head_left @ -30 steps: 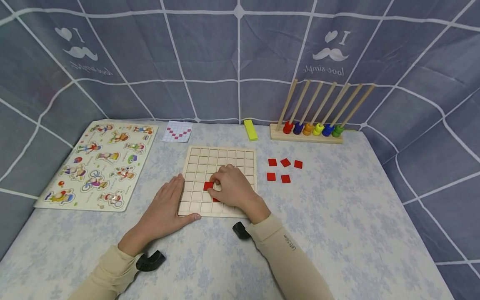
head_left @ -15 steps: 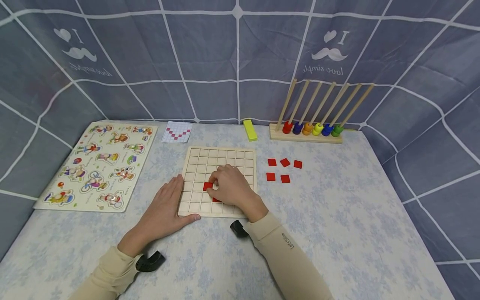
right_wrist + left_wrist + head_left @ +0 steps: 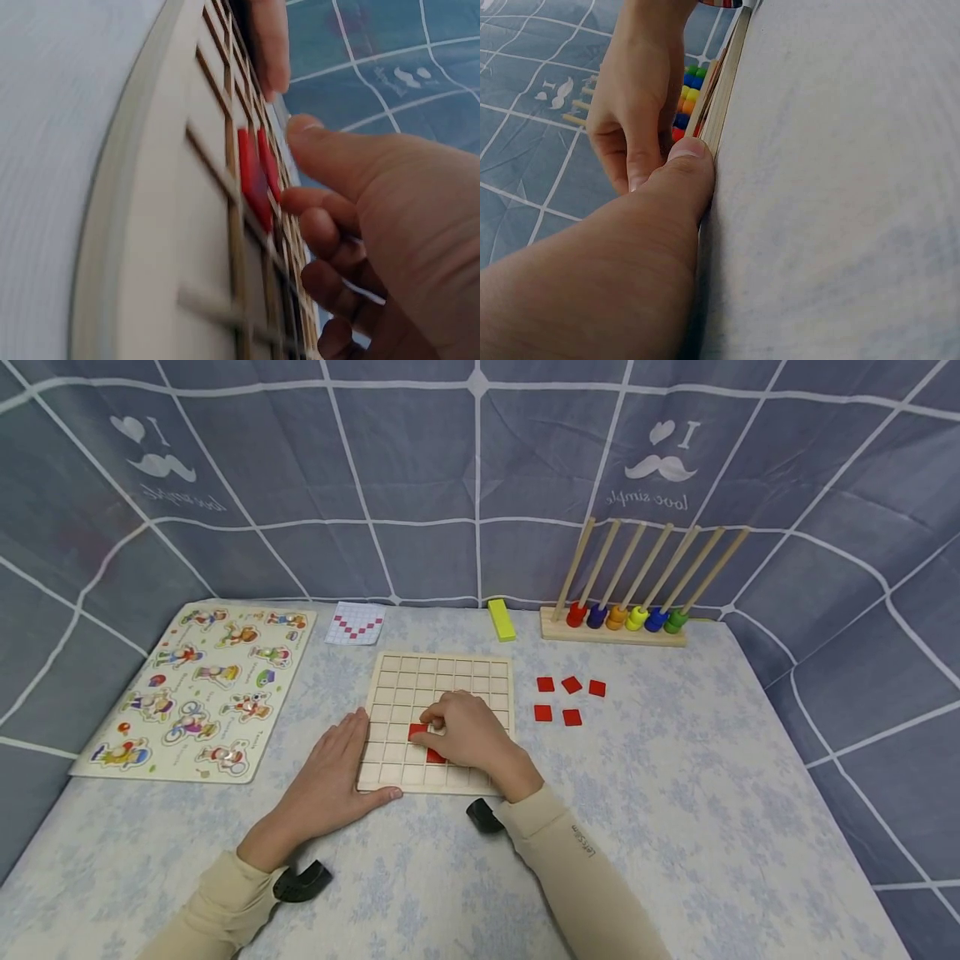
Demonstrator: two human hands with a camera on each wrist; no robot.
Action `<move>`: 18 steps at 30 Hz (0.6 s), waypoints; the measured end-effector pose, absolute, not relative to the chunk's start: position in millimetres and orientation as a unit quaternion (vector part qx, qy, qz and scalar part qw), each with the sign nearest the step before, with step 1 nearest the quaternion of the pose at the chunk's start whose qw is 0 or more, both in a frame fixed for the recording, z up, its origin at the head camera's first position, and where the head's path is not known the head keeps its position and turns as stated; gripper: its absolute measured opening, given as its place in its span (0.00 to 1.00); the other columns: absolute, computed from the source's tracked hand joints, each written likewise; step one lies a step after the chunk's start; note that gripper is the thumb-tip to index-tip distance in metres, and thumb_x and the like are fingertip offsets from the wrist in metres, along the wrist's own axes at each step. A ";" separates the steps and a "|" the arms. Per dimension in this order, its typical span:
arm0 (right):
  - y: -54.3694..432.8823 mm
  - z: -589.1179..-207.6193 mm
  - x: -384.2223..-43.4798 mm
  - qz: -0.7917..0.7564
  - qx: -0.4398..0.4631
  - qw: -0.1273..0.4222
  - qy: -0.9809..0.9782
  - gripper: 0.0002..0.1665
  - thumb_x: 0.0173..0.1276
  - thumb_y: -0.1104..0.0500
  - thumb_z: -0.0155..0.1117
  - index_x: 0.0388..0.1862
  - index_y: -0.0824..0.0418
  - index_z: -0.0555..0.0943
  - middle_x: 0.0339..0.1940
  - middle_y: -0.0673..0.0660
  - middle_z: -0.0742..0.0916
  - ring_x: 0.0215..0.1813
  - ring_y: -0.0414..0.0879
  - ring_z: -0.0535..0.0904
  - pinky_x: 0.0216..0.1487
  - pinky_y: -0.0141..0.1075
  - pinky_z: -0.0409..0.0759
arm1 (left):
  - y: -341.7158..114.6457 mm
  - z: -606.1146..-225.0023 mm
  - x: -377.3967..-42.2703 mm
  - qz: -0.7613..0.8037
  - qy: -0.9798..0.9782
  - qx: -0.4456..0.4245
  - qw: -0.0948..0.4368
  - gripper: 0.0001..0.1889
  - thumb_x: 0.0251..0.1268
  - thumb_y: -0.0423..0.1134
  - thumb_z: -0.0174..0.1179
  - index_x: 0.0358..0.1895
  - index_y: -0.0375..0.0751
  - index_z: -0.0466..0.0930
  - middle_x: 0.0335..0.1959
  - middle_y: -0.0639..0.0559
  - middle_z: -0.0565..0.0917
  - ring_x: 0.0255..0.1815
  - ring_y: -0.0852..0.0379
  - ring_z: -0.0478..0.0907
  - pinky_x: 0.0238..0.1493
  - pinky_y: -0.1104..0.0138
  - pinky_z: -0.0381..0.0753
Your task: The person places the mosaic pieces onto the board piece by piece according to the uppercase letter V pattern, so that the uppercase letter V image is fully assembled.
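Note:
A wooden grid board (image 3: 386, 693) lies in front of the person, with one red square tile (image 3: 417, 728) in its lower middle and a second red tile (image 3: 436, 756) diagonally below it. The left hand (image 3: 327, 774) rests flat at the board's left edge, thumb along the front-left corner; in the left wrist view its thumb (image 3: 688, 154) presses the board's side. Over the upper tile is the right hand (image 3: 472, 731), thumb and forefinger bent around it. The right wrist view shows a gap between thumb (image 3: 322, 146) and forefinger, close beside the two tiles set in the grid.
Several loose red tiles (image 3: 542, 713) lie right of the board. Behind it are a pattern card (image 3: 354, 623) with a pink V, a yellow block (image 3: 501, 620), and a peg stand (image 3: 613, 635) with coloured rings. A picture puzzle board (image 3: 172, 710) lies at left.
The right thumb and forefinger have shifted slightly over the upper tile, uncovering more of the lower red tile. The left hand stays in place on the board's edge.

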State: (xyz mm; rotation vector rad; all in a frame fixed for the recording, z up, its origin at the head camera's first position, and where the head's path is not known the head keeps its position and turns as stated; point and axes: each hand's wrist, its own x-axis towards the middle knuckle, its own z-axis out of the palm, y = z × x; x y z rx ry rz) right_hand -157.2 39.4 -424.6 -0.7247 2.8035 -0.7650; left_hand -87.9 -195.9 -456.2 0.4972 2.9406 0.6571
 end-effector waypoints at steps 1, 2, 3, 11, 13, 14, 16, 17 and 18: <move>44.6 -425.2 -157.2 -0.266 -0.239 0.074 0.931 0.20 0.69 0.43 0.70 0.52 0.53 0.89 0.37 0.47 0.84 0.41 0.41 0.76 0.47 0.34 0.76 | -195.6 -456.6 -88.3 0.216 0.962 0.163 0.042 0.65 0.59 0.69 0.65 0.82 0.29 0.39 0.84 0.33 0.48 0.84 0.33 0.46 0.80 0.40 0.49; 50.7 -425.8 -157.2 -0.277 -0.237 0.071 0.929 0.21 0.69 0.43 0.70 0.53 0.53 0.89 0.37 0.47 0.84 0.42 0.42 0.75 0.48 0.35 0.76 | -195.3 -456.9 -88.8 0.217 0.961 0.164 0.041 0.65 0.58 0.69 0.65 0.82 0.29 0.39 0.84 0.33 0.48 0.84 0.33 0.46 0.80 0.40 0.49; 58.2 -426.9 -157.5 -0.285 -0.235 0.067 0.927 0.21 0.69 0.43 0.70 0.54 0.53 0.89 0.37 0.47 0.83 0.43 0.42 0.75 0.48 0.35 0.76 | -195.0 -457.0 -89.2 0.218 0.961 0.166 0.039 0.65 0.58 0.69 0.65 0.82 0.29 0.39 0.84 0.32 0.48 0.84 0.33 0.46 0.80 0.40 0.50; 155.4 -433.5 -162.2 -0.334 -0.174 0.016 0.926 0.28 0.63 0.48 0.77 0.61 0.52 0.85 0.29 0.51 0.78 0.38 0.46 0.69 0.41 0.39 0.68 | -196.7 -454.8 -88.6 0.217 0.960 0.171 0.037 0.65 0.58 0.69 0.66 0.82 0.28 0.40 0.83 0.32 0.48 0.84 0.32 0.47 0.80 0.40 0.50; 183.6 -436.5 -162.1 -0.342 -0.154 0.019 0.927 0.30 0.62 0.48 0.78 0.63 0.52 0.85 0.29 0.52 0.78 0.37 0.46 0.68 0.41 0.41 0.68 | -197.0 -453.2 -88.4 0.219 0.960 0.171 0.037 0.65 0.58 0.69 0.66 0.82 0.28 0.40 0.83 0.31 0.48 0.84 0.32 0.47 0.80 0.40 0.49; 197.1 -438.0 -161.6 -0.346 -0.143 0.023 0.927 0.32 0.61 0.48 0.79 0.64 0.52 0.84 0.29 0.53 0.78 0.36 0.47 0.68 0.46 0.43 0.71 | -197.0 -453.3 -88.5 0.219 0.960 0.170 0.037 0.65 0.58 0.68 0.66 0.82 0.28 0.40 0.83 0.31 0.48 0.84 0.32 0.47 0.80 0.40 0.49; 221.9 -442.5 -161.1 -0.350 -0.127 0.025 0.928 0.33 0.60 0.49 0.80 0.65 0.53 0.83 0.29 0.54 0.78 0.36 0.47 0.68 0.47 0.44 0.70 | -196.7 -453.6 -88.2 0.220 0.960 0.170 0.039 0.65 0.58 0.69 0.66 0.82 0.28 0.40 0.83 0.32 0.48 0.84 0.32 0.46 0.80 0.40 0.49; 232.3 -444.2 -160.9 -0.350 -0.120 0.028 0.929 0.34 0.60 0.49 0.80 0.65 0.53 0.83 0.30 0.54 0.78 0.37 0.47 0.67 0.48 0.45 0.70 | -196.3 -454.1 -87.9 0.220 0.960 0.168 0.040 0.65 0.58 0.69 0.66 0.82 0.28 0.39 0.83 0.32 0.48 0.84 0.32 0.46 0.80 0.40 0.49; 241.3 -445.6 -161.1 -0.348 -0.116 0.029 0.930 0.34 0.60 0.49 0.80 0.66 0.53 0.83 0.30 0.54 0.78 0.37 0.48 0.67 0.48 0.45 0.70 | -196.2 -454.5 -87.4 0.221 0.960 0.167 0.041 0.65 0.58 0.69 0.66 0.82 0.28 0.40 0.84 0.32 0.48 0.84 0.32 0.46 0.80 0.40 0.49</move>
